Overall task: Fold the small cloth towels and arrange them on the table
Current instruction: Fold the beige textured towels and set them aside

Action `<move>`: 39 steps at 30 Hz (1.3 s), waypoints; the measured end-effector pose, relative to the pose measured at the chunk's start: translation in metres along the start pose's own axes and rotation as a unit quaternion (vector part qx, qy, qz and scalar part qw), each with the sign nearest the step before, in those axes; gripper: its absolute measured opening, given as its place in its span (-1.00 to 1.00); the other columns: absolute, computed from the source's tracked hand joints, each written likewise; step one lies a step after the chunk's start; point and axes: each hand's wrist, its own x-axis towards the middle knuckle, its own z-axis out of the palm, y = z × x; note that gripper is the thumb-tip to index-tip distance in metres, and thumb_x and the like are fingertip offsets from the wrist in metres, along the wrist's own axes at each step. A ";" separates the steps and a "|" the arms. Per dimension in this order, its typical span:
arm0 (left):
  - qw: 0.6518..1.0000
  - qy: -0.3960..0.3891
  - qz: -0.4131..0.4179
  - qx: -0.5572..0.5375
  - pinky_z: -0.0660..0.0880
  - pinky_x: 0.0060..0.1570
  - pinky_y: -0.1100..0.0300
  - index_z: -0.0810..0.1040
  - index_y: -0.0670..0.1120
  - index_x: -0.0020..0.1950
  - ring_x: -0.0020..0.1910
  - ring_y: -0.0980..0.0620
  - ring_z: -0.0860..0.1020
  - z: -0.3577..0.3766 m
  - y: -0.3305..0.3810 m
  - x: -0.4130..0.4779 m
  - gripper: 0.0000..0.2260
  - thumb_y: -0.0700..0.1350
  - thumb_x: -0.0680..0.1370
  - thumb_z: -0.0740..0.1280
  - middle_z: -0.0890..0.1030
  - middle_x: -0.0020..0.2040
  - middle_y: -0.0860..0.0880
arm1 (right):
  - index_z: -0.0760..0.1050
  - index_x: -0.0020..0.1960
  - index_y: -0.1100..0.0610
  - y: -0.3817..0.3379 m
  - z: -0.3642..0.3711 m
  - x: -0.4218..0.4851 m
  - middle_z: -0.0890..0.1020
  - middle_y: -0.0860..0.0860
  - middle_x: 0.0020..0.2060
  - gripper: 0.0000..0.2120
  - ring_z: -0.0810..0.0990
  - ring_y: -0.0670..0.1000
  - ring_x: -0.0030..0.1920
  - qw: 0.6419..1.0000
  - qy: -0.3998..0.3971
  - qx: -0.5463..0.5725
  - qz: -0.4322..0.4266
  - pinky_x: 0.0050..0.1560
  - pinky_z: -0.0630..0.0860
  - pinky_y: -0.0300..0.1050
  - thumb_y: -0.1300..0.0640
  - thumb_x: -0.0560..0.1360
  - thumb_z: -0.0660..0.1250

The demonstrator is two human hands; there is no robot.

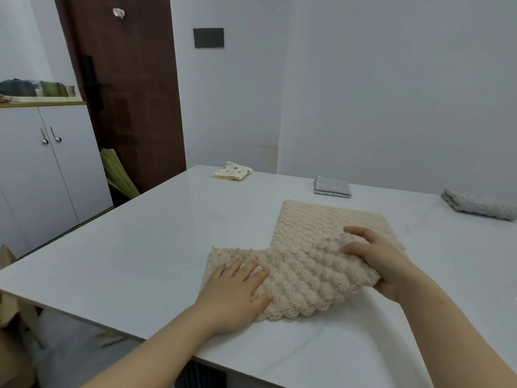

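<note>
towel on table, dead ahead, folded flap runs L-R. L hand flat, fingers spread, pins towel's left end; R hand grips towel's raised right edge. R better placed for next fold, imo.

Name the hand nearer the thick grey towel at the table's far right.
Right. The right hand grips the raised edge of the beige towel, left of the thick grey towel and nearer the camera; the left hand lies flat on the beige towel, farther left.
</note>
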 end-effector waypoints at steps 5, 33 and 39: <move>0.918 0.222 -0.067 -0.323 0.21 0.38 0.10 0.41 0.01 0.33 0.39 0.03 0.28 -0.020 -0.009 0.001 -0.67 0.04 0.57 0.18 0.38 0.39 0.03 | 0.37 0.24 -0.03 -0.028 0.039 -0.001 0.59 0.15 -0.05 -0.57 0.60 0.11 -0.25 0.999 -0.041 0.001 -0.036 -0.32 0.58 -0.11 0.33 0.46 0.28; 0.845 0.097 -0.119 -0.512 0.52 -0.01 0.15 0.48 0.08 0.17 -0.08 0.03 0.55 -0.028 -0.046 -0.012 -0.74 -0.15 0.52 0.32 0.54 0.03 -0.02 | 0.52 -0.03 0.03 0.015 0.125 0.007 0.57 -0.07 -0.29 -0.88 0.52 -0.08 -0.30 0.946 0.005 -0.284 -0.156 -0.22 0.45 -0.16 0.15 0.46 0.26; 0.970 0.187 -0.142 -0.068 0.38 0.03 0.17 0.37 0.10 0.31 0.17 0.00 0.38 -0.024 -0.036 -0.020 -0.66 0.06 0.54 0.15 0.37 0.20 0.01 | 0.49 0.05 0.06 0.042 0.133 -0.001 0.55 -0.01 -0.03 -0.80 0.48 0.05 0.01 0.788 0.059 -0.557 -0.254 -0.12 0.42 -0.12 0.05 0.50 0.16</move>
